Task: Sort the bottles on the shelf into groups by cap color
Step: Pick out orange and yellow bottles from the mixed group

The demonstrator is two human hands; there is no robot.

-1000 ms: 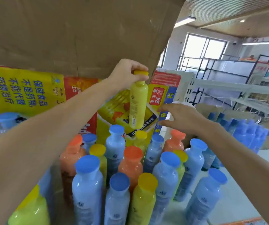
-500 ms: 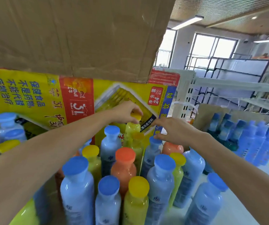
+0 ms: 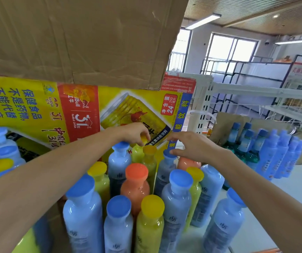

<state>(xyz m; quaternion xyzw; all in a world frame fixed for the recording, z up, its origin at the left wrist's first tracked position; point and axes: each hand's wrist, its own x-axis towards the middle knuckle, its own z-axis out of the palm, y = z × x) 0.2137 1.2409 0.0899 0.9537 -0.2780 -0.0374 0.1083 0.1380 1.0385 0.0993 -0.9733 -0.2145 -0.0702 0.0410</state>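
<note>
Head view: the left hand is pinching the cap of a yellow bottle with curled fingers. The bottle is standing upright at the back edge of the shelf, against the printed carton and just beside a second yellow-capped bottle. The right hand is hovering with fingers loosely spread, gripping nothing; its thumb is lying at the cap of a blue bottle. Nearer the front edge a mixed cluster is standing — blue, yellow and orange caps. A blue-capped group is standing well apart, toward the right end.
</note>
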